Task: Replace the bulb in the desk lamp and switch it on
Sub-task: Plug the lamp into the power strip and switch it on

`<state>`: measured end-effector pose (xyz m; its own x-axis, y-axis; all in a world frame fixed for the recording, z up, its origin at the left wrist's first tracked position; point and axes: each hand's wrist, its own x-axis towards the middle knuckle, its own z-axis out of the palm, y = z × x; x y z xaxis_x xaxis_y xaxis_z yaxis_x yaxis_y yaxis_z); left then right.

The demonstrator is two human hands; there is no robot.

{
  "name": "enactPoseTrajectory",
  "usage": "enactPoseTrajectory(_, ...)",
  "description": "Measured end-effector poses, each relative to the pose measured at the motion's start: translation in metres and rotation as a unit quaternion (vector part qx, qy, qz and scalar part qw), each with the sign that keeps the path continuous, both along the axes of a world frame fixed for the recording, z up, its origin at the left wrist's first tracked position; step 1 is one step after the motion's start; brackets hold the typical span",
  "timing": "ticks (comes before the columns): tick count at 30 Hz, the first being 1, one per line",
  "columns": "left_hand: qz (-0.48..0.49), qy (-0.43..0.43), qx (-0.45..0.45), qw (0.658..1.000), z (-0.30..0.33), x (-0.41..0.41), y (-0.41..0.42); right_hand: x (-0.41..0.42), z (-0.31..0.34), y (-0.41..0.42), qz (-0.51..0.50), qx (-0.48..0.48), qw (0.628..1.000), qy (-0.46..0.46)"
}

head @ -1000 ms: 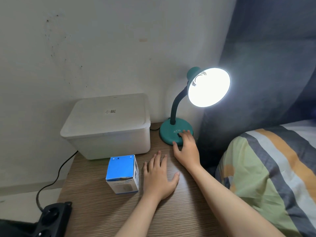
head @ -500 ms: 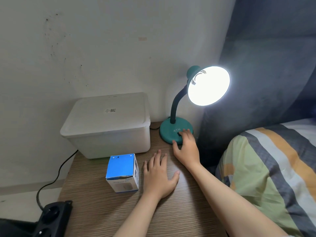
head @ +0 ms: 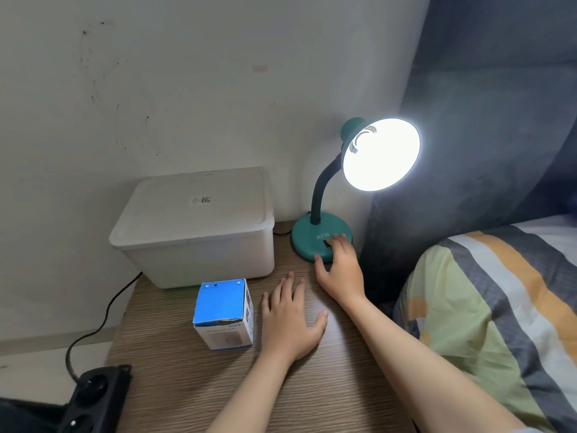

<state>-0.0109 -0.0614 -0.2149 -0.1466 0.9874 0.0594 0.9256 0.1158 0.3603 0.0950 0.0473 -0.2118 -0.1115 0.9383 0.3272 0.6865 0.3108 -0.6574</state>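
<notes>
The teal desk lamp stands at the back right of the wooden table (head: pixel 187 385), its round base (head: pixel 307 234) against the wall. Its shade (head: pixel 381 154) glows bright white, so the bulb inside is lit and lost in glare. My right hand (head: pixel 338 267) rests on the front of the base, fingertips on the black switch beside the letters ATN. My left hand (head: pixel 288 317) lies flat on the table, fingers spread, holding nothing. A small box (head: pixel 223 314) with a blue top sits just left of it.
A white lidded plastic bin (head: pixel 196 223) stands at the back left of the table. A black power strip (head: pixel 90 398) and its cable hang off the left edge. A bed with a striped blanket (head: pixel 499 307) and a dark curtain (head: pixel 499 104) close off the right.
</notes>
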Motion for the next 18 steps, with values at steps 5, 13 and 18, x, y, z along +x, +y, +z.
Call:
enactPoseTrajectory(5, -0.001, -0.003, 0.001, 1.0, 0.0002, 0.0, -0.0005, -0.0003, -0.0003, 0.0, -0.003, -0.003, 1.0, -0.008)
enactPoseTrajectory(13, -0.015, -0.024, 0.007, 1.0, -0.002, -0.0015, -0.0009, -0.0055, 0.0011, 0.0016, -0.007, -0.015, 0.998, -0.067)
enactPoseTrajectory(18, -0.013, -0.026, 0.007, 1.0, 0.0002, -0.0021, -0.0031, -0.0068, 0.0026, -0.0015, 0.0, -0.021, 0.996, -0.086)
